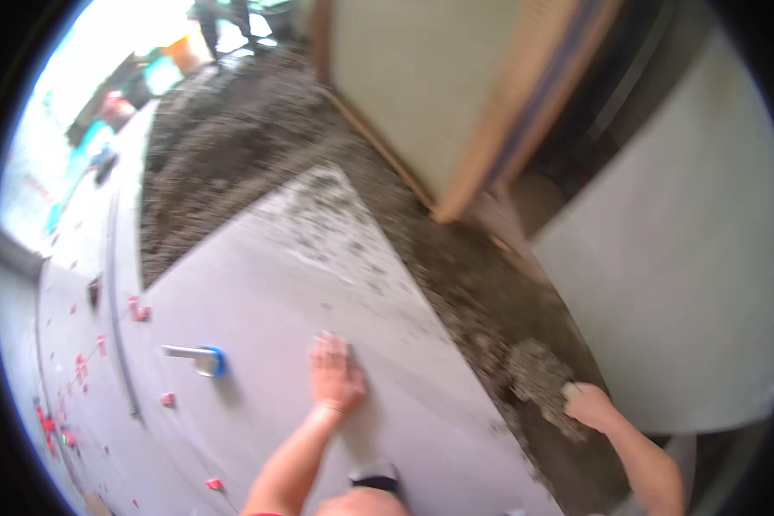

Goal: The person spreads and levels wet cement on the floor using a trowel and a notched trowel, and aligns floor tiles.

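Observation:
My left hand (335,376) lies flat, fingers stretched out, on a large pale tile (271,387). To the right, my right hand (586,406) is closed at the edge of a strip of grey-brown mortar (464,284). A lump of mortar (537,374) sits just ahead of its fingers. Blur and mortar hide what it grips. Left of my left hand, a silver lever-shaped tool with a blue base (206,361) stands on the tile. Mortar crumbs (318,215) are scattered over the tile's far corner.
A framed pale panel (421,95) stands upright beyond the mortar. A curved-looking pale surface (679,249) borders it on the right. Small red pieces (138,310) dot the floor at left, beside a long grey bar (119,301). Rough mortar (224,146) spreads at the far side.

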